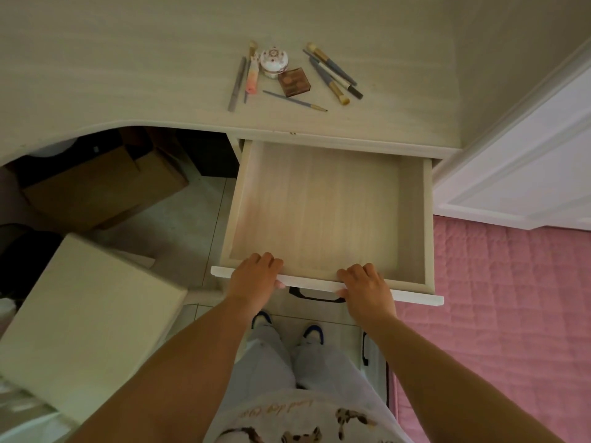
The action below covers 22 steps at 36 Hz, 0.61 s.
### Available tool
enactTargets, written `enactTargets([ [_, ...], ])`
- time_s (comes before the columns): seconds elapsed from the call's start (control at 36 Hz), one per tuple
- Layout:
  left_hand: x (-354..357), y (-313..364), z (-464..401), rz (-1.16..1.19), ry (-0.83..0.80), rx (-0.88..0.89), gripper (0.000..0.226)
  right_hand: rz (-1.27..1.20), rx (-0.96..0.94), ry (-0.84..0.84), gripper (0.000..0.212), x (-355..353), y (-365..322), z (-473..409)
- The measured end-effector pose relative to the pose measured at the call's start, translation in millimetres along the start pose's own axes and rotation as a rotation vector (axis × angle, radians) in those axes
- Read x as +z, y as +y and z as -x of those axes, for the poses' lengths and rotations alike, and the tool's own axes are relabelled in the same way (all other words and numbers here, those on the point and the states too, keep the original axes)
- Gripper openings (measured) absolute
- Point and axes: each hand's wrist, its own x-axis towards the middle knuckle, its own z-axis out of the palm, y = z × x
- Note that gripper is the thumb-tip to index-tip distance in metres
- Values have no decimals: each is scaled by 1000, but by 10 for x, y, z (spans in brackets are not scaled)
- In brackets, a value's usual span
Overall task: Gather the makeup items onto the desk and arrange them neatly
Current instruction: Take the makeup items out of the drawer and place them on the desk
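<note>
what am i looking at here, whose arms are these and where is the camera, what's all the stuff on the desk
There is no machine here. The single picture comes from a camera worn on a person's head, looking down at their own arms. The left hand and right hand both grip the front edge of an open drawer, which shows nothing inside. On the desk above it lie the makeup items: several brushes, a round decorated jar, a brown compact and a pink tube, loosely scattered.
</note>
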Motion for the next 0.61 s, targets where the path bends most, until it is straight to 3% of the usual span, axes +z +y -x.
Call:
enactTargets([
  [0.25, -233, -106, -445, 108, 17, -61, 42, -19, 41, 38, 33, -249, 130, -442],
  [0.61, -551, -296, -1102, 88, 5, -5, 43, -12, 138, -5, 35, -624, 256, -1025],
])
